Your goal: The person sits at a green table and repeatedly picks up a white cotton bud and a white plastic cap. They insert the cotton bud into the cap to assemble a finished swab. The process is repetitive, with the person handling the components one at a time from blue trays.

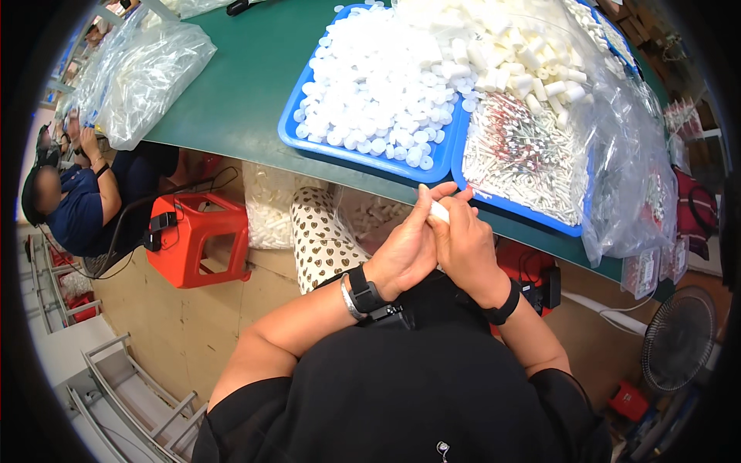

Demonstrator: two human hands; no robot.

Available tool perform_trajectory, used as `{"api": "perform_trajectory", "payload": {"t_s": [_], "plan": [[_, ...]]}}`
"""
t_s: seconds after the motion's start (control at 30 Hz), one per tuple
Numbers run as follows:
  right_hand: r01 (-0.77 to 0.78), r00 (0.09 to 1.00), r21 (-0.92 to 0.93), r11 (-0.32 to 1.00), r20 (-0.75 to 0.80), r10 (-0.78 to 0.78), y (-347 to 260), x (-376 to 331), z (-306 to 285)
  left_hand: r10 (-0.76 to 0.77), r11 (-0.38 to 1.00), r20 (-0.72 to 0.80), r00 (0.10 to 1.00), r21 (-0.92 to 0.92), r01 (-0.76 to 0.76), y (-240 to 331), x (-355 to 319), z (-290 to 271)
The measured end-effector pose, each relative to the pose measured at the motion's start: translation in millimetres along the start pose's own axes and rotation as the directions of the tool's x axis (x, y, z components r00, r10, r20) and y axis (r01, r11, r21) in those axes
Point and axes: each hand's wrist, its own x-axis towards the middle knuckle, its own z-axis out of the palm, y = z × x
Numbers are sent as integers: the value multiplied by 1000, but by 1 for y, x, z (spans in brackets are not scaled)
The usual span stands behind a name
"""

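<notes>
In front of my chest, at the table's near edge, my two hands are together. A small white cylinder (439, 212) shows between them. My right hand (468, 245) has its fingers curled round the cylinder. My left hand (407, 251) presses against it from the other side, thumb and fingers closed near its upper end. The fingertips partly hide the piece. Just beyond my hands stand two blue trays. The left tray (289, 139) is heaped with white translucent discs (378, 85). In the right tray (532, 221) lie many thin white pieces (521, 147), some with red or green parts.
More white cylinders (532, 58) are piled behind the right tray, with clear plastic sheeting (629, 170) beside them. A plastic bag (158, 85) lies on the green table (239, 100) at left. A person (93, 185) sits near a red stool (197, 243). A fan (679, 339) stands at right.
</notes>
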Motion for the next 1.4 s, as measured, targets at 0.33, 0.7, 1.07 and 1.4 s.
{"api": "perform_trajectory", "payload": {"t_s": [0.33, 0.7, 1.07, 1.4], "plan": [[-230, 972, 374, 899, 135, 192, -4, -2, 1, 150, 915, 36, 988, 372, -153, -4, -3, -7], [-747, 639, 659, -85, 748, 180, 3, 5, -19, 56, 923, 26, 998, 380, -62, 18, -13, -9], [-122, 864, -164, 979, 469, 186, -17, 2, 11, 124, 944, -261, 957, 330, -32, 2, -17, -37], [51, 998, -353, 934, -24, -64, 30, 24, -67, 177, 921, -510, 842, 388, 42, 40, -19, -104]]}}
